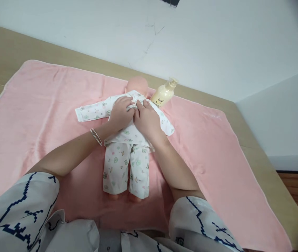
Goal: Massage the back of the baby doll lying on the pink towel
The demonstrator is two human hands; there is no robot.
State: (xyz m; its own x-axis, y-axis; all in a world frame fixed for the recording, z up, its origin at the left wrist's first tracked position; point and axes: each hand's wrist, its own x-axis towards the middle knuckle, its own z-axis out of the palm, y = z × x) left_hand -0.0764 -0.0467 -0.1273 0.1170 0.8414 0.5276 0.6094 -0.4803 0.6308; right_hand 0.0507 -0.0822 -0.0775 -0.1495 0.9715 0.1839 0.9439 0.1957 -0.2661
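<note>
A baby doll (137,84) lies on its back with its head at the far end and its face covered or turned from view. It wears a white printed long-sleeved top (129,135) and matching trousers (116,168). My left hand (121,112), below a bangle on the wrist, is closed on the front of the top near the collar. Close beside it, my right hand (148,120) also grips the cloth at the chest. The fingertips of both hands meet there, and the exact spot they pinch is partly hidden. Both sleeves stretch out sideways.
Under the doll spreads a pink blanket (198,150) on a wooden surface (254,157). A pale yellow pump bottle (164,93) lies tilted right of the doll's head. A white wall (204,45) rises behind.
</note>
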